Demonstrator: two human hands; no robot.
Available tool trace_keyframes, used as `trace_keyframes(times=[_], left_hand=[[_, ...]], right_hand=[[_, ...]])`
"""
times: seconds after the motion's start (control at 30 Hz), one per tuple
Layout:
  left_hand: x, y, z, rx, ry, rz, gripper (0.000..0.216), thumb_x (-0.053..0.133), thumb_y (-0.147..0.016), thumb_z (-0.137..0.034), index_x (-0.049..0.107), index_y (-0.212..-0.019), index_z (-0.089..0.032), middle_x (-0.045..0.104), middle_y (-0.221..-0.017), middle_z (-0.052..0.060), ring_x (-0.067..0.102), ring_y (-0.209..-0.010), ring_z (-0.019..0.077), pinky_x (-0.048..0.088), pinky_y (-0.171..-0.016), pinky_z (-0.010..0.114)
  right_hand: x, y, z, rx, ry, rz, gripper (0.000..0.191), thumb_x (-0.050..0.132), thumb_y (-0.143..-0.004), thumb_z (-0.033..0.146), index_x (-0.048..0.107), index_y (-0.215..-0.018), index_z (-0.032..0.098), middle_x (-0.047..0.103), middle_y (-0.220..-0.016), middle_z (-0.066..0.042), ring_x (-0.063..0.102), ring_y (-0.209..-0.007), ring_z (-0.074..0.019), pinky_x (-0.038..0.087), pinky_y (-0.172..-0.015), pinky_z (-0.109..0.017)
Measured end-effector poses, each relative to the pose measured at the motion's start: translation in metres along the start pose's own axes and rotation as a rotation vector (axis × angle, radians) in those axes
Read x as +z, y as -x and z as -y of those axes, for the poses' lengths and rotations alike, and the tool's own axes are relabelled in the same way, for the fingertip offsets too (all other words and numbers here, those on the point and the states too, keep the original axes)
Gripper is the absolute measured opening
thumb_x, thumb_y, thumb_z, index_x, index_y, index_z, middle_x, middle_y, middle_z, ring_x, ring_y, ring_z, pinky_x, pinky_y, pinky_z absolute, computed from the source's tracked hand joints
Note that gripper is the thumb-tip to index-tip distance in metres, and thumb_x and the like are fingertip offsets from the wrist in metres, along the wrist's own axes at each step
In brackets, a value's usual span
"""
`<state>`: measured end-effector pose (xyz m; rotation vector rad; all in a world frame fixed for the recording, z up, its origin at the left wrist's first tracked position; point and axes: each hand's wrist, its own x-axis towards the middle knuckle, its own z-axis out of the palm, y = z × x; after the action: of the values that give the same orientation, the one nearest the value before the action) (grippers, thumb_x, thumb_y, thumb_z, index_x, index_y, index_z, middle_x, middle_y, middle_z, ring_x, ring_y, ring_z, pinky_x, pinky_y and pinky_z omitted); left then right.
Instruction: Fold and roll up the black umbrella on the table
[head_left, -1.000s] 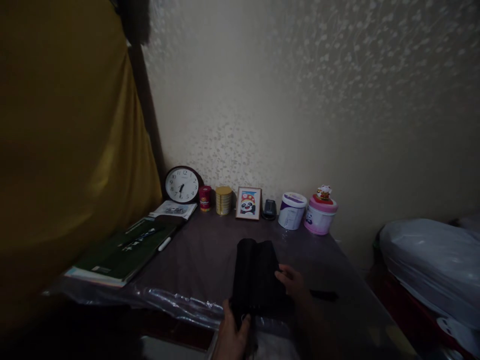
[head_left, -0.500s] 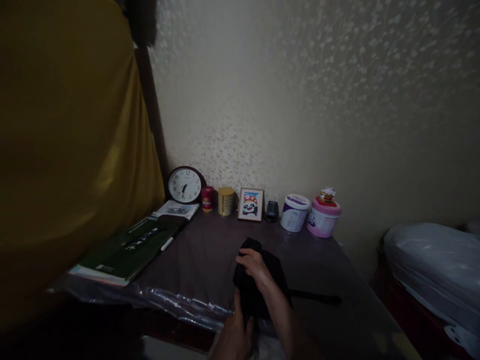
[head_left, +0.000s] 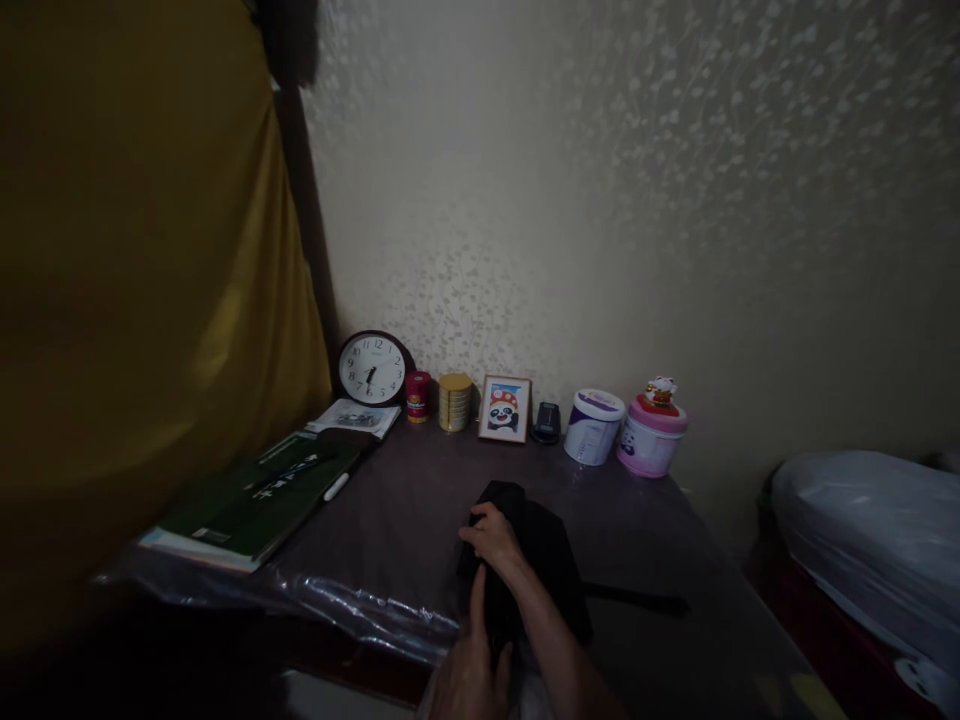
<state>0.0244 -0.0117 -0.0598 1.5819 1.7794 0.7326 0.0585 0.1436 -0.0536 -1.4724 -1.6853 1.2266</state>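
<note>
A black fabric bag (head_left: 551,560) lies at the near side of the table, its folds too dark to make out clearly. One dark strap (head_left: 637,598) runs from it to the right over the tabletop. My right hand (head_left: 491,535) reaches across its top, with bent fingers closed on the upper left part of the cloth. Lower down, my left hand (head_left: 471,655) holds the near left side. Its index finger points up along the fabric and dark cloth shows between that finger and the thumb.
Along the wall stand a clock (head_left: 373,368), a red tin (head_left: 418,397), a yellow can (head_left: 454,402), a framed panda picture (head_left: 505,409), a small black device (head_left: 547,422), a white-purple tub (head_left: 594,428) and a pink tub (head_left: 651,440). Left lie a green book (head_left: 262,495) and white pen (head_left: 337,487).
My right hand has shifted slightly left and down with the bag's upper fold, and the cloth looks more spread out. My left index finger has moved up along the fabric.
</note>
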Motion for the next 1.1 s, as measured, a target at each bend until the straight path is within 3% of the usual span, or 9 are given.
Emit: trace_keyframes(times=[0.1,0.27,0.4,0.5,0.6,0.73,0.83,1.0,1.1], left_hand=[[-0.005,-0.003,-0.008,0.004,-0.159,0.081,0.068,0.034,-0.082,-0.019,0.000,-0.141,-0.022,0.063,-0.108,0.011,0.063,-0.089,0.0195,0.043,-0.070,0.025],[-0.002,-0.009,-0.007,0.030,-0.251,0.064,0.065,0.032,-0.080,-0.017,0.009,-0.141,-0.024,0.064,-0.102,0.014,0.064,-0.083,0.0230,0.042,-0.066,0.029],[-0.002,-0.008,-0.003,0.031,-0.205,0.073,0.067,0.032,-0.080,-0.017,0.006,-0.141,-0.016,0.062,-0.107,0.015,0.063,-0.088,0.0217,0.043,-0.070,0.028],[-0.001,-0.007,-0.002,0.026,-0.159,0.073,0.068,0.032,-0.081,-0.017,0.002,-0.141,-0.013,0.059,-0.114,0.015,0.062,-0.093,0.0198,0.043,-0.075,0.025],[0.001,-0.009,0.002,0.016,-0.133,0.074,0.071,0.034,-0.080,-0.017,-0.003,-0.141,-0.016,0.057,-0.120,0.013,0.061,-0.096,0.0176,0.042,-0.077,0.023],[0.007,-0.013,0.006,0.003,-0.144,0.093,0.073,0.036,-0.079,-0.015,-0.005,-0.140,-0.015,0.055,-0.121,0.014,0.060,-0.099,0.0179,0.043,-0.079,0.023],[0.010,-0.016,0.007,-0.044,-0.161,0.094,0.072,0.035,-0.081,-0.016,-0.006,-0.140,-0.014,0.056,-0.120,0.015,0.060,-0.098,0.0194,0.044,-0.078,0.025],[0.012,-0.017,0.010,-0.039,-0.130,0.085,0.076,0.036,-0.080,-0.018,-0.012,-0.139,-0.011,0.054,-0.123,0.014,0.062,-0.094,0.0198,0.044,-0.075,0.025],[0.013,-0.017,0.011,-0.060,-0.131,0.086,0.074,0.034,-0.081,-0.019,-0.012,-0.139,-0.010,0.057,-0.120,0.014,0.062,-0.091,0.0202,0.044,-0.072,0.025]], right_hand=[[0.001,-0.002,0.000,-0.019,0.007,0.022,0.039,0.066,-0.062,0.022,0.053,-0.098,0.021,0.051,-0.052,0.010,0.048,-0.043,-0.0069,0.036,-0.045,-0.019],[-0.004,0.011,0.007,-0.087,-0.022,0.134,0.032,0.059,-0.067,0.020,0.053,-0.098,0.018,0.056,-0.056,0.008,0.055,-0.049,-0.0092,0.042,-0.050,-0.020],[-0.025,0.042,0.014,-0.340,-0.063,0.270,0.019,0.054,-0.075,0.024,0.060,-0.092,0.018,0.063,-0.066,0.002,0.062,-0.066,-0.0130,0.047,-0.064,-0.024],[-0.046,0.062,0.006,-0.558,0.038,0.088,0.019,0.047,-0.083,0.029,0.064,-0.089,0.021,0.065,-0.085,-0.003,0.061,-0.083,-0.0155,0.045,-0.076,-0.028],[-0.062,0.067,-0.012,-0.613,0.186,-0.071,0.025,0.041,-0.087,0.030,0.064,-0.092,0.023,0.064,-0.100,-0.004,0.056,-0.098,-0.0170,0.040,-0.090,-0.032],[-0.065,0.047,-0.030,-0.673,0.349,-0.038,0.029,0.039,-0.088,0.030,0.060,-0.107,0.025,0.055,-0.122,-0.004,0.043,-0.119,-0.0179,0.030,-0.102,-0.038],[-0.062,0.019,-0.029,-0.693,0.451,-0.034,0.031,0.038,-0.089,0.031,0.058,-0.112,0.025,0.053,-0.127,-0.004,0.038,-0.123,-0.0182,0.025,-0.105,-0.042],[-0.061,-0.029,-0.020,-0.575,0.605,-0.087,0.033,0.035,-0.089,0.027,0.056,-0.114,0.022,0.050,-0.129,-0.006,0.036,-0.125,-0.0188,0.021,-0.105,-0.046],[-0.059,-0.036,-0.016,-0.541,0.644,-0.149,0.034,0.037,-0.088,0.027,0.054,-0.117,0.021,0.048,-0.131,-0.008,0.035,-0.127,-0.0192,0.019,-0.106,-0.045]])
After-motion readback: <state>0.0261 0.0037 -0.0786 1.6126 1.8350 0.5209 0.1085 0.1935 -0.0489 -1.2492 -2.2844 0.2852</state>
